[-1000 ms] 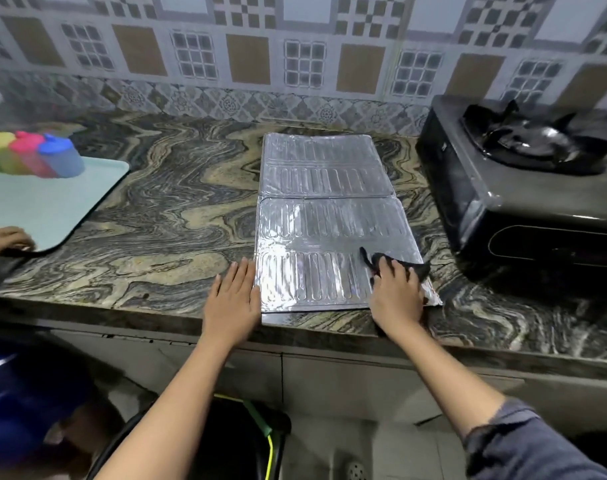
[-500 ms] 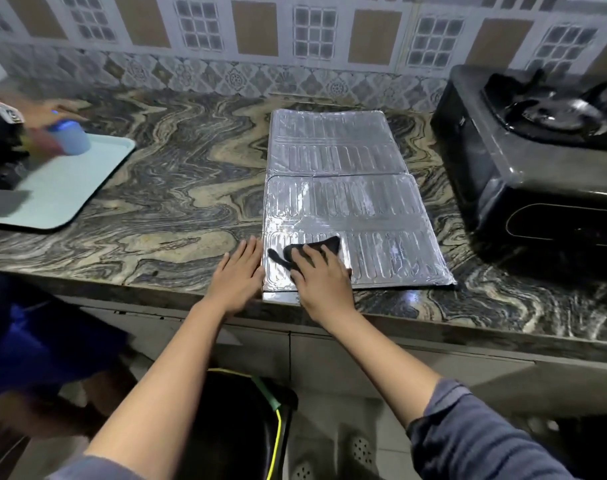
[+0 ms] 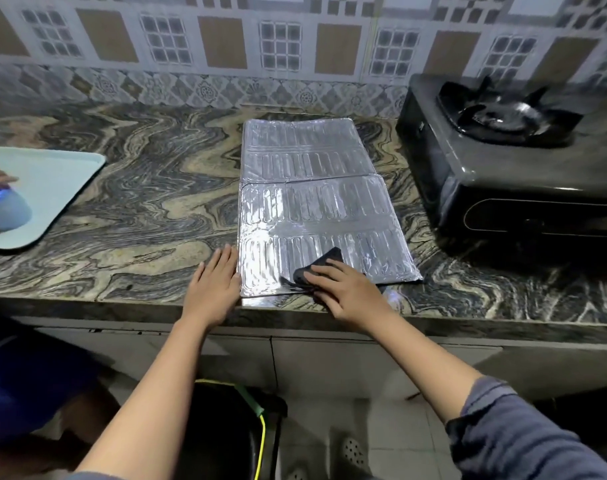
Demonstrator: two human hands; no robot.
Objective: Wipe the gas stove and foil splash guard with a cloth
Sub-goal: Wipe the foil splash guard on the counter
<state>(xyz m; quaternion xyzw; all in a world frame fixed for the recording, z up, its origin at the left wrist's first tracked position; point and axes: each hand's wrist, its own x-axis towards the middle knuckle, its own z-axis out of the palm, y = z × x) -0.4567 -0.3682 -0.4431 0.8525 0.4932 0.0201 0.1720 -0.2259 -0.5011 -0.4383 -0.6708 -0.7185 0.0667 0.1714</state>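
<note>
The foil splash guard (image 3: pixel 316 209) lies flat and unfolded on the marbled countertop (image 3: pixel 139 202). Its near edge is at the counter's front edge. It sits just left of the gas stove (image 3: pixel 503 188), apart from it. The right hand (image 3: pixel 347 292) rests palm-down on a dark cloth (image 3: pixel 321 268) at the guard's near edge, with its fingers extended and pressing the cloth onto the foil. The palm covers part of the cloth. The left hand (image 3: pixel 214 289) lies flat on the countertop, fingers straight and together, touching the guard's near left edge. A pale tray (image 3: pixel 53 181) sits at far left and carries a blurred blue object (image 3: pixel 4 209), possibly a cup.
</note>
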